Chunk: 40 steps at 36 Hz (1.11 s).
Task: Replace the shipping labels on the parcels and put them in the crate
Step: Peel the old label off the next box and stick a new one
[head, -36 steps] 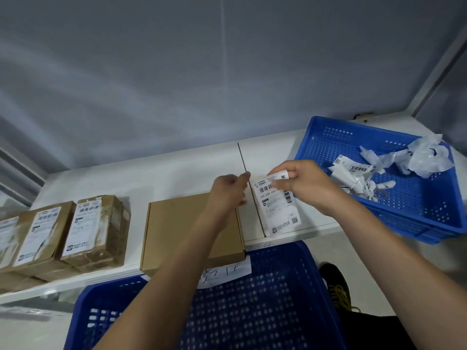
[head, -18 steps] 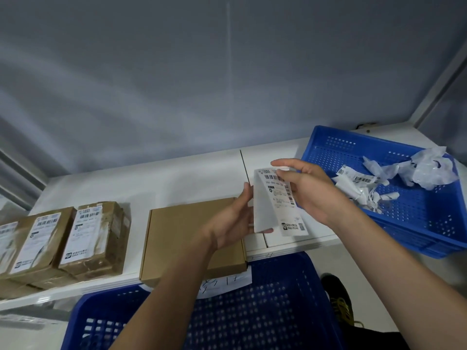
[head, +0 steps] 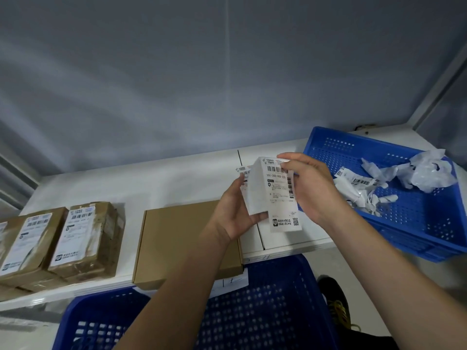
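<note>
Nearest us the blue crate (head: 265, 311) holds no parcels that we can see. Our left hand (head: 237, 210) pinches the backing sheet (head: 255, 193) while our right hand (head: 310, 188) grips the fresh label (head: 280, 188) above the bare parcel (head: 177, 238). Two labelled parcels (head: 58, 238) wait on the white table (head: 151, 183) against a grey wall (head: 227, 72).

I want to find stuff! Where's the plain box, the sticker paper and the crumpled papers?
plain box (head: 177, 238): head view, bare lid.
sticker paper (head: 279, 188): head view, printed face.
crumpled papers (head: 427, 173): head view, white wad in right crate.
</note>
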Motion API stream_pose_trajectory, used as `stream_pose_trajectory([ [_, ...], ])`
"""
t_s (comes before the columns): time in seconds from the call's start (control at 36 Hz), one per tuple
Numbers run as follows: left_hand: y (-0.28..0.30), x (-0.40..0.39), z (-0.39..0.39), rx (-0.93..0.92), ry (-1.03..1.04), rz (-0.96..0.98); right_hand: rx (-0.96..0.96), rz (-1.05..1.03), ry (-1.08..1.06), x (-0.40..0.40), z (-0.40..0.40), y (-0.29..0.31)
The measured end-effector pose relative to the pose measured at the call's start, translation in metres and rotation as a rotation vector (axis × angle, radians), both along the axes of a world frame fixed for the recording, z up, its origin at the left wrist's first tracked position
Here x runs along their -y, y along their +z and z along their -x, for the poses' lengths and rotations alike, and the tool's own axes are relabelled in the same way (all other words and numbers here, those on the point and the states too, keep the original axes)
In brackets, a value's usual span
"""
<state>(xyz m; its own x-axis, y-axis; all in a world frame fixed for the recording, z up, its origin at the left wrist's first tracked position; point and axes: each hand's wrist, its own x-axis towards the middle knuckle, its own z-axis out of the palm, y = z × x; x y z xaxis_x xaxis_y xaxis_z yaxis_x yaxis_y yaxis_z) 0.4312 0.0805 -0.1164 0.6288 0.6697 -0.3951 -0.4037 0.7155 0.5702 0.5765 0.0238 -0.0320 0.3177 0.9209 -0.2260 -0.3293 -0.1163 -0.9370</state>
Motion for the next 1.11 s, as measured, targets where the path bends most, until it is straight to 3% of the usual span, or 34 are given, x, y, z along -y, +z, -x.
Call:
stream_pose_trajectory([
  [0.17,-0.002,-0.053,-0.007,-0.163,0.255,0.14,0.243,0.158,-0.02,-0.003,-0.012,-0.01],
  [0.33,-0.002,-0.106,-0.008,-0.415,0.394,0.023,0.408,0.397,0.127,-0.008,-0.016,-0.023],
  [0.56,-0.03,-0.131,-0.019,-0.62,0.303,-0.096,0.486,0.368,0.12,-0.021,-0.001,-0.043],
  [0.78,-0.043,-0.129,-0.013,-0.95,0.112,-0.35,0.5,0.449,0.278,-0.024,0.006,-0.067],
  [1.11,-0.023,-0.03,-0.018,-0.982,0.144,-0.52,0.683,0.289,0.164,-0.021,-0.001,-0.067],
])
